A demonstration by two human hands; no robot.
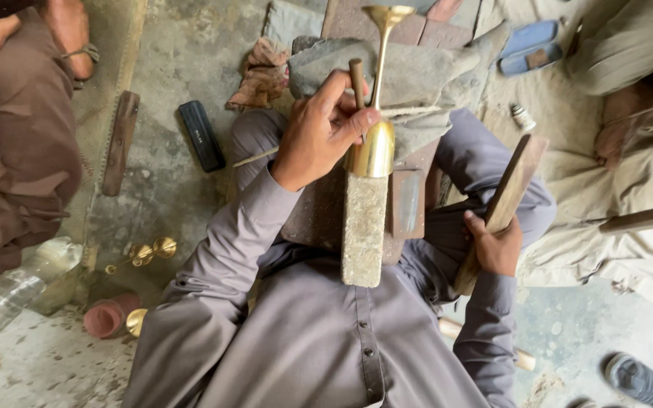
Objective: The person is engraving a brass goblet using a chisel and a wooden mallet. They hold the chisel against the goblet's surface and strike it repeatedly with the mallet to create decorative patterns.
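Nearest, on the lap, lies a rough grey block (363, 227), long and stone-like, which carries the brass goblet (372, 147) on its far end. The goblet's polished bowl rests on the block, its thin stem rising away to a flared foot at the far edge of view.

The left hand (319, 132) is closed around a short brown metal punch (357, 81), thumb and fingers pressing against the bowl where it meets the stem. The right hand (495, 245), near and to the right, is clenched on the lower end of a wooden mallet (504, 208) that slants up and away.

The brass is probably thin-walled, stiff yet easy to dent, and slick when polished; the bowl is the safer place to hold, since the stem looks slender enough to bend. The block seems heavy and steady (its narrow top leaves little ledge either side).

Room is tight: knees flank the work, and folded grey cloth (410, 75) pads the far side. More brass pieces (145, 253) lie on the floor near left, and another seated person (17, 136) is far left.
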